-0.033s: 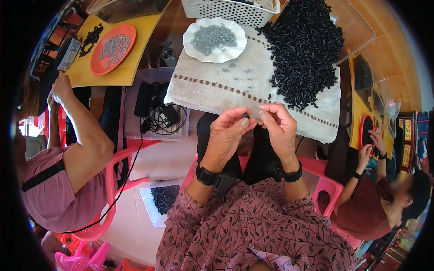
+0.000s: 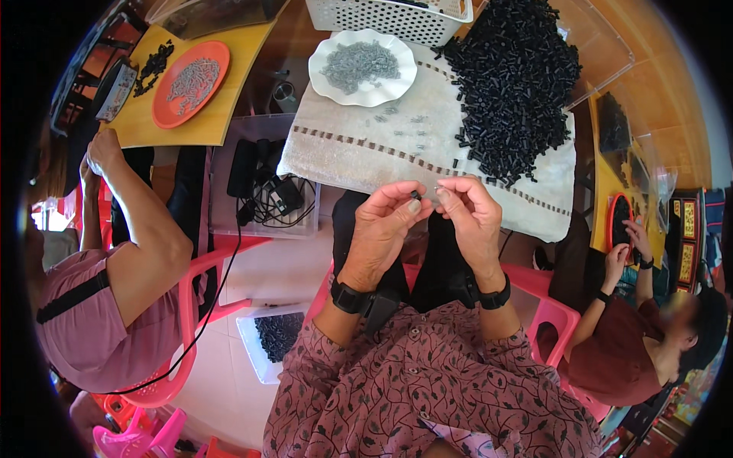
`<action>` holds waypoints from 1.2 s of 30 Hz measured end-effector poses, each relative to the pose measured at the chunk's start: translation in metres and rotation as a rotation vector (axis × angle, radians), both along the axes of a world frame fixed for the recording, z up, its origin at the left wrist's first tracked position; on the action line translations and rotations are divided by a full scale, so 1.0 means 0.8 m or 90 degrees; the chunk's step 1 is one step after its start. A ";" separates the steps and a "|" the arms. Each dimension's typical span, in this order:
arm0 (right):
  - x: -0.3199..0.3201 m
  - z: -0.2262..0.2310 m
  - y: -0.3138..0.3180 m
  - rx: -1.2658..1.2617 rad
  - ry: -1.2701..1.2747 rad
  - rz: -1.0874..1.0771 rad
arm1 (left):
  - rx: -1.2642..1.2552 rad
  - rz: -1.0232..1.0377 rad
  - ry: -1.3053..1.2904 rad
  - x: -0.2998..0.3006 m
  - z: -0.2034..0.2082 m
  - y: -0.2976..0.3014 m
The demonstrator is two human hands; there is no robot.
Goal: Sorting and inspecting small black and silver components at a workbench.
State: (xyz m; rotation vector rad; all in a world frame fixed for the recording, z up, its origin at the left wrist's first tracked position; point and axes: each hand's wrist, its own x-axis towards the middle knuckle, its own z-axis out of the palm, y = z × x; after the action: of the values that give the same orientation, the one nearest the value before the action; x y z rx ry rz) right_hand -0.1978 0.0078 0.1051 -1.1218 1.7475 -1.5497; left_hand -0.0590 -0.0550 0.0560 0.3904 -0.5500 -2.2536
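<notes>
"Two hands, each pinching: what's in them?"

"The left hand [image 2: 382, 233] grips a small black piece [image 2: 415, 195] between thumb and forefinger. The right hand [image 2: 473, 221] is closed at its fingertips on a tiny clear bit [image 2: 437, 188], mostly hidden."

"Where's that?"

"By the near edge of the towel [image 2: 328, 156] that covers the table, roughly midway along."

"And farther in?"

"A heap of black pieces [image 2: 519, 91] spreads over the towel's right side. Near its far left corner sits a white plate [image 2: 374, 96] of clear pieces [image 2: 363, 62]; some more lie loose beside it. Behind stands a white basket [image 2: 382, 24]."

"The room?"

"Yellow tables [image 2: 248, 72] either side, co-workers at both, pale floor tiles [image 2: 267, 271], a pink chair [image 2: 560, 309]."

"Textures?"

"Soft, cream nap with brown dashed stripes; stubby, cylindrical black pieces; a glossy, wavy plate rim; perforated plastic basket walls; smooth tabletops, the left one bearing a round orange plate [image 2: 163, 111]."
</notes>
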 end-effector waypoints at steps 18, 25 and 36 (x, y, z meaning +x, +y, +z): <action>0.025 0.007 0.007 -0.047 -0.040 0.056 | 0.203 -0.044 0.121 0.005 -0.010 -0.004; 0.026 0.003 0.001 -0.047 -0.031 0.046 | 0.178 -0.029 0.107 0.005 -0.006 -0.006; 0.026 0.002 0.001 -0.050 0.018 0.022 | 0.093 -0.014 0.045 0.003 -0.006 -0.005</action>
State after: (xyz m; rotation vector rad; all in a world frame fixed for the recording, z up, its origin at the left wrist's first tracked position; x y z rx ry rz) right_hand -0.1770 0.0090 0.1071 -1.2115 1.6895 -1.6009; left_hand -0.0562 -0.0588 0.0509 0.3785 -0.3556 -2.3273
